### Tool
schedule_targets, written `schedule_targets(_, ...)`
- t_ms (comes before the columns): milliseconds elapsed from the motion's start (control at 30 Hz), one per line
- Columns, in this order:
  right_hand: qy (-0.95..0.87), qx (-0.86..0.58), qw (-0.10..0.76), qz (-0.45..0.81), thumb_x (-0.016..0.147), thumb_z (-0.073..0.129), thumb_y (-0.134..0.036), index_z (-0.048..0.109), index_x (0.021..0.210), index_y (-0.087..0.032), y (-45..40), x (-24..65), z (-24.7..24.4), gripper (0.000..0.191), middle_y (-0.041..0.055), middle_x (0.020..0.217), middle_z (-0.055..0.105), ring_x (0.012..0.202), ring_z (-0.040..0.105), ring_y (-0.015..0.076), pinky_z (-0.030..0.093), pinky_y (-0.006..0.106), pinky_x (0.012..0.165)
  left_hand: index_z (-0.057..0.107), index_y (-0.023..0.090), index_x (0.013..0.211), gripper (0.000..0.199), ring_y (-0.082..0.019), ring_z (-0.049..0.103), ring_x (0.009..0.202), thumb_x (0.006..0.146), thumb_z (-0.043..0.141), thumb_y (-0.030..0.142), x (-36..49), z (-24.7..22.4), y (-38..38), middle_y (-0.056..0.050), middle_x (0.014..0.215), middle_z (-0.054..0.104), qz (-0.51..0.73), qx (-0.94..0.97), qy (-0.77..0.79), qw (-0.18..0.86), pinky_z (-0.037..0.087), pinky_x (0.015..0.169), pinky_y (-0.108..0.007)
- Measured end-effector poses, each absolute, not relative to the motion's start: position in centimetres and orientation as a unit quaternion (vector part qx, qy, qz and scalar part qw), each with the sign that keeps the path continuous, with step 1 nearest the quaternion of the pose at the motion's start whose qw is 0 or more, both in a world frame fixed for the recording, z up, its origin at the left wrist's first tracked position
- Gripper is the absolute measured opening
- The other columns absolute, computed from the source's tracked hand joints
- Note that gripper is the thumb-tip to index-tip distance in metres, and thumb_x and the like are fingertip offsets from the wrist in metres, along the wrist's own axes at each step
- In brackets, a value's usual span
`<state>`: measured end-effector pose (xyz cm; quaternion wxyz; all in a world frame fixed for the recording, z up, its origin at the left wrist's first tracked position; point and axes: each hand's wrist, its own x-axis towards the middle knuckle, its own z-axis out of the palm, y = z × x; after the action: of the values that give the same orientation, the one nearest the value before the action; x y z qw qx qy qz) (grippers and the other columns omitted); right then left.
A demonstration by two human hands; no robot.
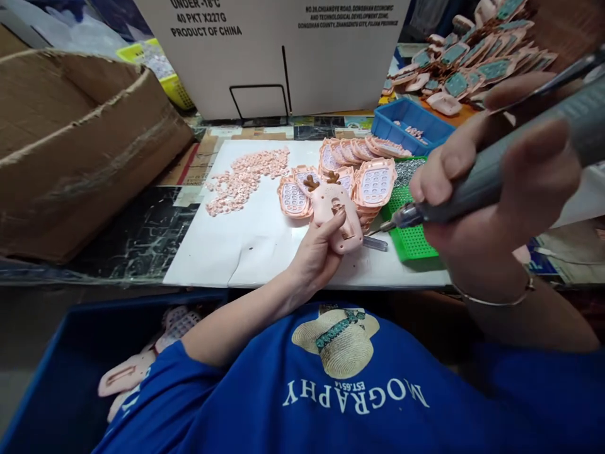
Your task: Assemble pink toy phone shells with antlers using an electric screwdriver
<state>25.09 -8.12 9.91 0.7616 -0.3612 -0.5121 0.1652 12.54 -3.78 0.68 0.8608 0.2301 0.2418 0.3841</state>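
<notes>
My left hand (319,252) grips a pink plastic housing (338,217) with brown antlers, its back with a battery recess facing up. My right hand (491,189) is wrapped round a grey electric screwdriver (510,164), whose thin tip points left, close to the housing's right edge. Behind the housing, pink shells with white keypads (375,183) stand in overlapping rows on a white board (259,252). Small pink pieces (250,176) lie heaped on the board's left part. A clear plastic piece (375,243) rests just right of the housing.
A green basket (416,243) with small metal parts and a blue tray (392,129) stand at the right. A cardboard box (85,151) is at the left, a white carton (274,57) behind. More housings pile at the back right (491,63); a blue bin (70,347) sits below left.
</notes>
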Motion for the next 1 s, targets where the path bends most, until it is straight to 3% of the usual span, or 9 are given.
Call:
schedule_targets(200, -0.515, -0.348, 0.732, 0.279, 0.073, 0.081, -0.052, 0.057, 0.098, -0.03, -8.4, 22.1, 8.6, 0.042, -0.0067, 0.058, 0.053, 0.038, 0.042, 0.0132, 0.039, 0.031, 0.039, 0.07, 0.014, 0.093, 0.011, -0.013, 0.071, 0.079, 0.082, 0.07, 0.016, 12.7, 1.4, -4.4, -0.004, 0.089, 0.076, 0.415, 0.22, 0.201, 0.86, 0.056, 0.074, -0.023)
schedule_targets(300, -0.516, -0.306, 0.739, 0.305, 0.075, 0.081, -0.044, 0.058, 0.099, -0.027, -7.7, 21.8, 8.0, 0.037, -0.0072, 0.06, 0.056, 0.04, 0.047, 0.0127, 0.042, 0.03, 0.04, 0.07, 0.015, 0.086, 0.007, -0.011, 0.068, 0.072, 0.079, 0.071, 0.013, 12.7, 1.4, -4.5, -0.002, 0.08, 0.073, 0.416, 0.216, 0.21, 0.858, 0.054, 0.068, -0.021)
schedule_targets(433, -0.559, -0.253, 0.722, 0.319, 0.083, 0.076, -0.034, 0.061, 0.099, -0.028, -7.4, 21.7, 7.2, 0.023, -0.0068, 0.062, 0.056, 0.042, 0.047, 0.0124, 0.044, 0.03, 0.042, 0.069, 0.015, 0.085, 0.016, -0.01, 0.062, 0.065, 0.073, 0.07, 0.005, 12.7, 1.3, -4.5, 0.001, 0.074, 0.069, 0.416, 0.199, 0.221, 0.859, 0.05, 0.063, -0.02)
schedule_targets(533, -0.615, -0.257, 0.693, 0.276, 0.087, 0.073, -0.04, 0.057, 0.092, -0.032, -7.6, 22.0, 6.5, 0.018, -0.0067, 0.061, 0.052, 0.041, 0.043, 0.0134, 0.042, 0.03, 0.04, 0.067, 0.015, 0.082, 0.016, -0.008, 0.057, 0.06, 0.073, 0.066, 0.001, 12.8, 1.7, -4.5, 0.003, 0.071, 0.066, 0.424, 0.187, 0.223, 0.858, 0.045, 0.058, -0.019)
schedule_targets(700, -0.612, -0.295, 0.683, 0.268, 0.083, 0.073, -0.049, 0.05, 0.087, -0.031, -7.6, 22.0, 5.9, 0.03, -0.0069, 0.063, 0.049, 0.041, 0.045, 0.013, 0.044, 0.03, 0.041, 0.062, 0.015, 0.076, 0.011, -0.007, 0.05, 0.052, 0.072, 0.066, 0.005, 12.8, 1.5, -4.7, 0.004, 0.061, 0.057, 0.394, 0.208, 0.237, 0.863, 0.043, 0.054, -0.019)
schedule_targets(833, -0.566, -0.28, 0.709, 0.313, 0.079, 0.077, -0.047, 0.05, 0.088, -0.029, -7.8, 21.8, 7.0, 0.034, -0.0085, 0.058, 0.045, 0.036, 0.04, 0.011, 0.038, 0.027, 0.036, 0.064, 0.017, 0.089, 0.022, -0.01, 0.057, 0.063, 0.071, 0.072, 0.011, 12.7, 0.9, -4.6, 0.002, 0.073, 0.062, 0.371, 0.272, 0.225, 0.859, 0.046, 0.059, -0.021)
schedule_targets(933, -0.562, -0.267, 0.696, 0.358, 0.078, 0.08, -0.048, 0.06, 0.097, -0.031, -9.2, 23.2, 8.6, 0.032, -0.0081, 0.058, 0.043, 0.035, 0.036, 0.011, 0.035, 0.029, 0.034, 0.063, 0.018, 0.105, 0.035, -0.013, 0.061, 0.076, 0.072, 0.076, 0.018, 11.7, 1.2, -4.6, -0.001, 0.09, 0.067, 0.346, 0.342, 0.249, 0.837, 0.047, 0.066, -0.023)
schedule_targets(1000, -0.553, -0.319, 0.699, 0.321, 0.082, 0.076, -0.05, 0.067, 0.102, -0.035, -10.4, 24.9, 9.2, 0.026, -0.0055, 0.063, 0.041, 0.037, 0.033, 0.012, 0.036, 0.032, 0.036, 0.061, 0.02, 0.111, 0.041, -0.015, 0.062, 0.084, 0.073, 0.077, 0.023, 10.4, 1.8, -4.5, -0.002, 0.099, 0.068, 0.361, 0.4, 0.28, 0.794, 0.048, 0.073, -0.026)
